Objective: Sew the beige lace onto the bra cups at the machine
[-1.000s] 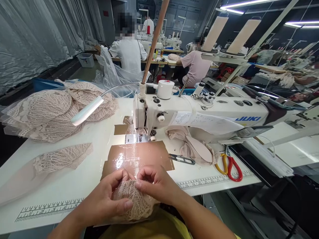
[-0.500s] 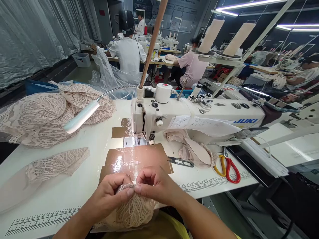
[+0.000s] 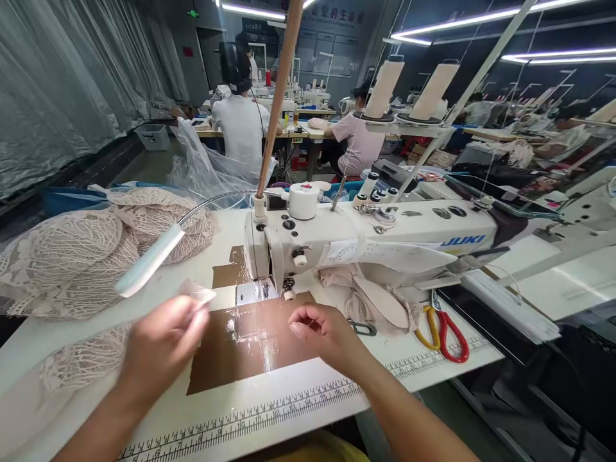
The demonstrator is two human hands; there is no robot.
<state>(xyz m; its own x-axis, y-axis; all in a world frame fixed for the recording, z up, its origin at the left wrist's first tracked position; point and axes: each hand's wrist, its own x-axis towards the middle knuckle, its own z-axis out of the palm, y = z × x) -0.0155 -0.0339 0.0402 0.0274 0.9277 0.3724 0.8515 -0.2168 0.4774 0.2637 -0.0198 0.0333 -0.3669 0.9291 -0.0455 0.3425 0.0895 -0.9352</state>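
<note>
Left hand (image 3: 161,343) raised over the white table (image 3: 144,410), pinching a small pale piece (image 3: 199,296), blurred, maybe lace or paper. Right hand (image 3: 322,330) loosely curled, holding nothing, over the brown taped patch (image 3: 240,350). Lace cup piece (image 3: 81,356) lies flat just left of the left hand. Behind: Juki sewing machine (image 3: 366,237), scissors (image 3: 443,327), lace pile (image 3: 81,253).

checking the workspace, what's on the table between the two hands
Between left hand and right hand lies only a glossy brown taped patch on the table, in the head view.
</note>
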